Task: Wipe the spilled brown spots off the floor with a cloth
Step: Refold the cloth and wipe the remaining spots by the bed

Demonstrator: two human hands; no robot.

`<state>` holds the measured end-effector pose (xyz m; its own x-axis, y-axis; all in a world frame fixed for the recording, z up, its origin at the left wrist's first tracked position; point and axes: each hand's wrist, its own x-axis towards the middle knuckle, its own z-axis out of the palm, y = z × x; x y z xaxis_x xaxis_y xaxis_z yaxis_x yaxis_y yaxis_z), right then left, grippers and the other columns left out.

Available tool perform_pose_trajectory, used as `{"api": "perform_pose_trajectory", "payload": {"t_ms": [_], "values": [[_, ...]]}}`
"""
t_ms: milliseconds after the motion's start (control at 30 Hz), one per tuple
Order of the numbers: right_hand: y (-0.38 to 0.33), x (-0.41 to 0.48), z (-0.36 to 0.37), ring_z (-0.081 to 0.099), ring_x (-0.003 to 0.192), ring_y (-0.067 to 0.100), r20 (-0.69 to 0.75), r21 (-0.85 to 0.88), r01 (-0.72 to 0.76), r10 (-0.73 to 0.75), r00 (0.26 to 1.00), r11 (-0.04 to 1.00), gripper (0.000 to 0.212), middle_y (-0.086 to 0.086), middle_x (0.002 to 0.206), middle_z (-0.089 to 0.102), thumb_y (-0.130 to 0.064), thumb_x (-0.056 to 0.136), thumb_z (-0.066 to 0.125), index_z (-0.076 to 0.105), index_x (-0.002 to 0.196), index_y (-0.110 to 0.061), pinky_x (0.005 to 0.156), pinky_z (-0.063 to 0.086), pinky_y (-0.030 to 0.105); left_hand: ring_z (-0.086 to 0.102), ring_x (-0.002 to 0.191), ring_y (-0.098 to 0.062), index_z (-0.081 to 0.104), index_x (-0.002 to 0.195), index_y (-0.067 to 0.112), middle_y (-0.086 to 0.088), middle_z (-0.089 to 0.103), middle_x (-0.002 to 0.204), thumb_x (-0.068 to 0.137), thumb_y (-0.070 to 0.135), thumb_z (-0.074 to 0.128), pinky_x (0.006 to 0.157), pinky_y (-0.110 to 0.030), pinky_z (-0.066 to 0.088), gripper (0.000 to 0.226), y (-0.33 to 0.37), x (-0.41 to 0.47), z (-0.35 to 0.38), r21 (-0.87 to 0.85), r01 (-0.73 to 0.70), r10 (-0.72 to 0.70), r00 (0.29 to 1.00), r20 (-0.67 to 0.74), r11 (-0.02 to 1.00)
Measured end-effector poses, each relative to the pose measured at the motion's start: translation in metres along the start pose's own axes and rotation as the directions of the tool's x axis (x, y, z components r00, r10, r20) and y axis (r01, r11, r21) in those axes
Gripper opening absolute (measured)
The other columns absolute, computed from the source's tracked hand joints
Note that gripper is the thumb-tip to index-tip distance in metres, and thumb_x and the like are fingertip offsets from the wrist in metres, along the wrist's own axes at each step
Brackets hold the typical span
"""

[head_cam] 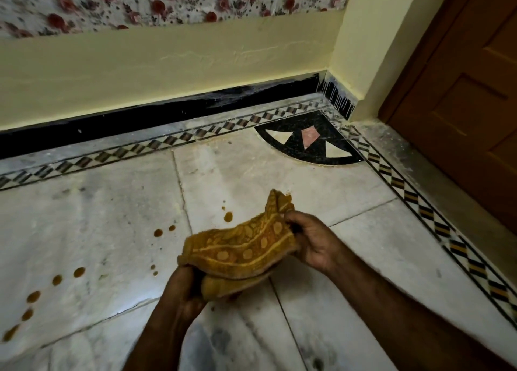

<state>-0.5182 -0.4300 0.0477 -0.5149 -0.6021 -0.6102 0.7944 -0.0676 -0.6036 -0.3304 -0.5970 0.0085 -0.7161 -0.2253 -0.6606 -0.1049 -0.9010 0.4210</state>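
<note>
A mustard-yellow patterned cloth (240, 247) is stretched between both hands above the white marble floor (377, 245). My left hand (187, 292) grips its lower left end, and my right hand (313, 242) pinches its upper right end. Brown spots lie on the floor in a trail to the left: one drop (228, 216) just beyond the cloth, a pair (158, 233) further left, and several larger ones (33, 296) running toward the lower left edge. The cloth hides the floor right under it.
A yellow wall with a black skirting (167, 113) runs along the back, under a floral covering. A patterned tile border (419, 203) frames the floor. A brown wooden door (470, 105) stands at the right. A black quarter-circle inlay (313, 141) fills the corner.
</note>
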Motion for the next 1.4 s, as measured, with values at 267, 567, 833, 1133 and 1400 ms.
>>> {"api": "perform_pose_trajectory", "payload": {"t_ms": [267, 567, 833, 1133, 1400], "values": [[-0.014, -0.027, 0.05, 0.055, 0.06, 0.017, 0.196, -0.208, 0.191, -0.15, 0.969, 0.959, 0.019, 0.012, 0.075, 0.06, 0.005, 0.089, 0.062, 0.066, 0.107, 0.008, 0.049, 0.049, 0.024, 0.067, 0.112, -0.024, 0.06, 0.131, 0.029, 0.002, 0.069, 0.125, 0.084, 0.046, 0.072, 0.083, -0.038, 0.058, 0.051, -0.031, -0.039, 0.076, 0.4, -0.31, 0.277, 0.951, 0.139, 0.863], [-0.075, -0.053, 0.031, 0.059, 0.066, 0.013, 0.15, -0.682, 0.418, -0.444, 0.884, 0.601, 0.006, 0.005, 0.072, 0.062, -0.007, 0.09, 0.069, 0.064, 0.088, -0.006, 0.062, 0.052, 0.024, 0.074, 0.081, -0.03, 0.07, 0.095, 0.017, -0.006, 0.076, 0.083, 0.087, 0.011, 0.066, 0.068, -0.04, 0.062, 0.011, 0.002, -0.035, 0.074, 0.78, -0.433, 0.489, 0.851, 0.189, 0.452], [-0.127, -0.079, 0.027, 0.067, 0.093, 0.024, 0.138, -0.577, 0.407, -0.407, 0.903, 0.708, 0.02, 0.011, 0.1, 0.072, -0.019, 0.085, 0.074, 0.066, 0.102, -0.013, 0.084, 0.058, 0.041, 0.071, 0.065, -0.021, 0.07, 0.095, 0.005, -0.01, 0.072, 0.073, 0.082, 0.02, 0.068, 0.058, -0.03, 0.058, 0.02, 0.097, -0.073, 0.098, 0.676, -0.547, 0.256, 0.834, 0.489, 0.493], [-0.049, -0.067, -0.006, 0.067, 0.114, 0.038, 0.049, -0.405, 0.076, -0.062, 0.997, 0.911, 0.035, 0.028, 0.125, 0.066, 0.003, 0.091, 0.06, 0.061, 0.126, 0.004, 0.1, 0.054, 0.047, 0.069, 0.094, -0.033, 0.074, 0.098, 0.002, -0.02, 0.074, 0.102, 0.085, 0.017, 0.071, 0.083, -0.038, 0.054, 0.02, 0.038, -0.04, 0.058, 0.662, -0.34, 0.144, 0.932, 0.333, 0.668], [-0.06, -0.05, -0.018, 0.069, 0.106, 0.04, -0.2, -0.423, 0.061, -0.159, 0.967, 0.904, 0.04, 0.025, 0.114, 0.071, 0.012, 0.086, 0.063, 0.06, 0.124, -0.003, 0.097, 0.054, 0.056, 0.072, 0.094, -0.036, 0.061, 0.113, 0.003, -0.022, 0.071, 0.112, 0.097, 0.011, 0.053, 0.073, -0.044, 0.059, 0.019, 0.029, -0.028, 0.063, 0.498, -0.246, 0.301, 0.953, -0.032, 0.831]]}}
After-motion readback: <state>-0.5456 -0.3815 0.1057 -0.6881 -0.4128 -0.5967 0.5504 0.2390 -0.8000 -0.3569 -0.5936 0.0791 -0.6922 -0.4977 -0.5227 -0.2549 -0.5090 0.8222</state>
